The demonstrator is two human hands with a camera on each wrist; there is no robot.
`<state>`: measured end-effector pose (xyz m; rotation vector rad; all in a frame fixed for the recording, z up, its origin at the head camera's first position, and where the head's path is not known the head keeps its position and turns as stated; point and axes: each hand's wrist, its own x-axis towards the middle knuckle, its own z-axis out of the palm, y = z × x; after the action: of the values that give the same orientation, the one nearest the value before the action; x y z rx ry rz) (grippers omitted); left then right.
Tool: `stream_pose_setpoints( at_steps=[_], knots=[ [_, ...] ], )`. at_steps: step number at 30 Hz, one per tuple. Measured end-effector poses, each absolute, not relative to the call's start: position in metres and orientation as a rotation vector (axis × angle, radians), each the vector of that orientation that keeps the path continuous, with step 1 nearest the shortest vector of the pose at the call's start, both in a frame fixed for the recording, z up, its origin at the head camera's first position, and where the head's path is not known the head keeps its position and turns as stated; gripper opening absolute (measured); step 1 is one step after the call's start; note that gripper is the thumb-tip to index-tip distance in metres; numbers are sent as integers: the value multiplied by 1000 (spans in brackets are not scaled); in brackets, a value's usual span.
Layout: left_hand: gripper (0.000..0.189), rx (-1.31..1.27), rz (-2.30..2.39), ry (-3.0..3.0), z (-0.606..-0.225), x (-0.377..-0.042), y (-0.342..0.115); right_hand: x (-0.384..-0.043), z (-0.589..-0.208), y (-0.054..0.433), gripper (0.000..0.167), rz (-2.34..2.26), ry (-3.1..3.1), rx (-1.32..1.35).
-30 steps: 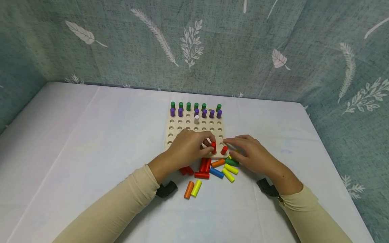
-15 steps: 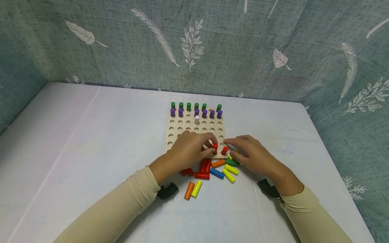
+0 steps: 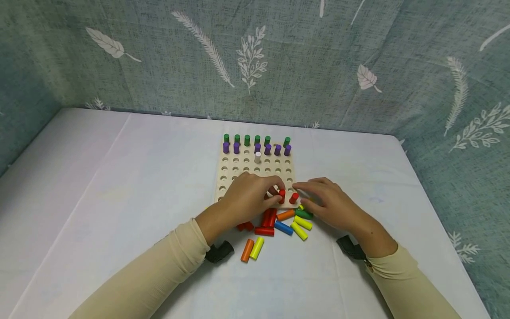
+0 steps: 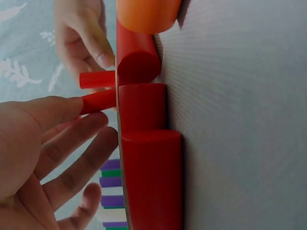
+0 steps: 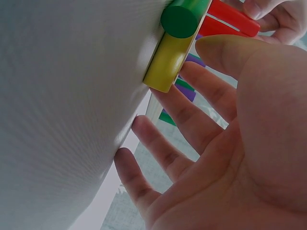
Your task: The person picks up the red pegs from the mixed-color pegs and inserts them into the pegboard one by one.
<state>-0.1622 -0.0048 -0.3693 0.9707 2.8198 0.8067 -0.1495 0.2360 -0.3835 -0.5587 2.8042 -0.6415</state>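
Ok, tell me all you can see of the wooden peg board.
The wooden peg board is a pale square slab lying flat on the white table, drilled with rows of round holes. Green pegs fill most of its far row, purple pegs the next, with one white peg behind them. Two red pegs stand in its near row. The left hand covers its near edge.

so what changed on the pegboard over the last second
The red peg under the left hand sank lower into its hole in the pegboard, with the thumb and fingers staying on it. The right hand, second red peg and loose pegs stayed put.
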Motion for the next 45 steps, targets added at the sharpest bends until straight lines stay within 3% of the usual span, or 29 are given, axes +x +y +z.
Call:
stream_pose_setpoints(
  at_steps=[45],
  knots=[
    [27, 1024, 754, 2826, -372, -162, -2, -149, -384, 239, 46, -635, 2827, -579]
  ],
)
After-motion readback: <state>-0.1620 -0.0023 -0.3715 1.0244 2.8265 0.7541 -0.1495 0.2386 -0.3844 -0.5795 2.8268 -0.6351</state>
